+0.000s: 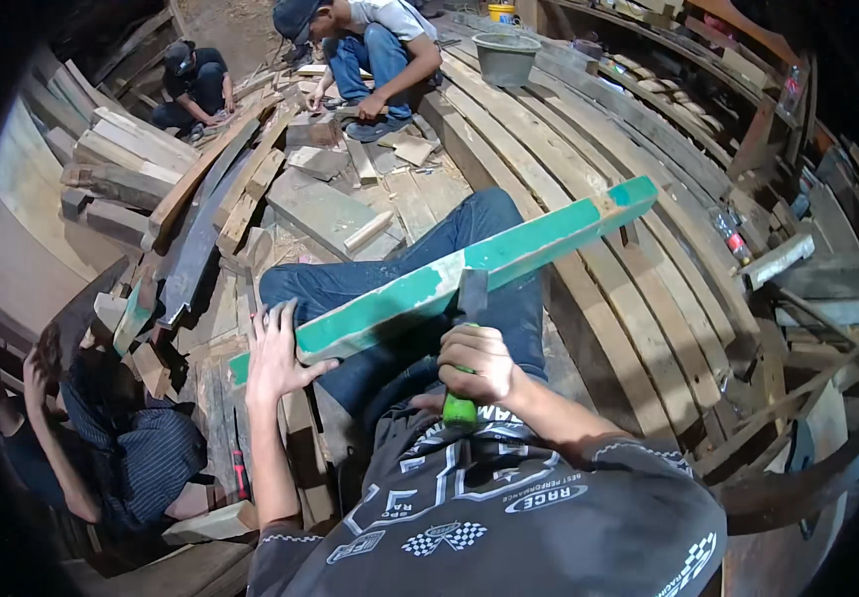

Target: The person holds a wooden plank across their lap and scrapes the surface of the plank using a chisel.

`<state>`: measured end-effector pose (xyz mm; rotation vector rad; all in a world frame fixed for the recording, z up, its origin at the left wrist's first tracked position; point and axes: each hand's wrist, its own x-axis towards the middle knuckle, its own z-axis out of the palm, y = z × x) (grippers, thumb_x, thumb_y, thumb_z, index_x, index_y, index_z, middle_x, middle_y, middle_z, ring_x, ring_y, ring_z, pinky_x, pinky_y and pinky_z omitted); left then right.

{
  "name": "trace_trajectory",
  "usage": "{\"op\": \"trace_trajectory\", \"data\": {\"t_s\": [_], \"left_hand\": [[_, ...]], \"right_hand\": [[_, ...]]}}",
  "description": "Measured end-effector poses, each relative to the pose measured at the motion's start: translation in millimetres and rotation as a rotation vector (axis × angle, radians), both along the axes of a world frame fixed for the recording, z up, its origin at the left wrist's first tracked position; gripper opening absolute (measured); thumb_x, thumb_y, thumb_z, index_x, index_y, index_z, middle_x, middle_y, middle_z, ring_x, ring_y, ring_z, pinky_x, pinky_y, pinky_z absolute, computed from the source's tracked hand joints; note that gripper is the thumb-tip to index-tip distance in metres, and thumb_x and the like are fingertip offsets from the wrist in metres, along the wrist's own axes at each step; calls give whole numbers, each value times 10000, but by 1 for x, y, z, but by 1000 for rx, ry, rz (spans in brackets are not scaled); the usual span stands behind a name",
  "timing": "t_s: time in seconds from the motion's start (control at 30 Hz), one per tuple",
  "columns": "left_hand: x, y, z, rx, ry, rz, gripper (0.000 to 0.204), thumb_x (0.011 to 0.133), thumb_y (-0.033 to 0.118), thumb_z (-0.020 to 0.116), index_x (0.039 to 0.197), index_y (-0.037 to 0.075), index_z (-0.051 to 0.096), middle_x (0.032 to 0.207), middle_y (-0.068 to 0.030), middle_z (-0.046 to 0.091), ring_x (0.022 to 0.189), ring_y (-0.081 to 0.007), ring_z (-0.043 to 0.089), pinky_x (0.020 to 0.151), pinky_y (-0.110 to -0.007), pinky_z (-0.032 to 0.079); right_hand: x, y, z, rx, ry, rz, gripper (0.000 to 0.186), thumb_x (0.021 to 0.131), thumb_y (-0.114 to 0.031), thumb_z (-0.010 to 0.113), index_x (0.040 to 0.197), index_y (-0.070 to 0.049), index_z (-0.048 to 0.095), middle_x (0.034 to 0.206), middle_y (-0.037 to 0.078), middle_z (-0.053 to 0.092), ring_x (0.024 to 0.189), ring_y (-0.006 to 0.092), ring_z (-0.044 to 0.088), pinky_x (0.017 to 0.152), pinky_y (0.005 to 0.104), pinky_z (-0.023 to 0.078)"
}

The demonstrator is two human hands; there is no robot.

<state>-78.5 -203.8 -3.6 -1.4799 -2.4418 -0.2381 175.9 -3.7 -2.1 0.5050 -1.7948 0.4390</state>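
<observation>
Nearest of all is the worker's dark printed shirt (pixel 539 497), bent over a green-painted timber (pixel 370 316) that lies slantwise across the crossed legs in blue jeans (pixel 300 286).

Over on the left, a co-worker in striped clothing (pixel 156 448) sits close by, and a red-handled tool (pixel 240 476) lies between that person and the worker. The worker's left hand (pixel 275 353) is spread over the timber's left part, thumb stretched away from the fingers, I'd guess to keep the piece from sliding; the lap seems to serve as a bench. Beyond the timber, farther off, two more co-workers crouch, one at the back left (pixel 195 85), the other nearer the middle (pixel 380 65).

The right hand (pixel 477 363) is curled firmly around the green handle of a flat-bladed tool (pixel 472 296), its blade pointing away from the body and overlapping the timber near a pale, worn patch. Whether the edge actually touches, I can't tell. A grey bucket (pixel 507 62) stands on the long planks (pixel 638 343) at right, which run side by side, perhaps to save room. Farther right is a clear bottle (pixel 733 242).

As for writing, pale lettering and chequered flags cover the shirt; the bottle's red label is too small to read.
</observation>
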Motion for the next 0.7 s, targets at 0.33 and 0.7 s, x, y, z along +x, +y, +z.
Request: {"op": "trace_trajectory", "data": {"t_s": [0.33, 0.7], "left_hand": [[60, 145, -4, 36, -6, -527, 1186, 671, 697, 798, 1504, -40, 384, 1341, -206, 563, 1300, -369, 508, 1075, -475, 423], [53, 151, 5, -57, -360, -597, 1067, 667, 692, 823, 1450, 49, 487, 1343, -196, 606, 1211, -399, 611, 1003, -486, 498]], "right_hand": [[-8, -31, -9, -168, -126, -64, 239, 661, -147, 815, 647, -86, 584, 622, 42, 506, 567, 256, 549, 558, 394, 472], [-8, -9, -31, 24, -171, -36, 418, 624, -354, 833, 619, -110, 494, 602, 19, 399, 520, 216, 470, 490, 369, 338]]}}
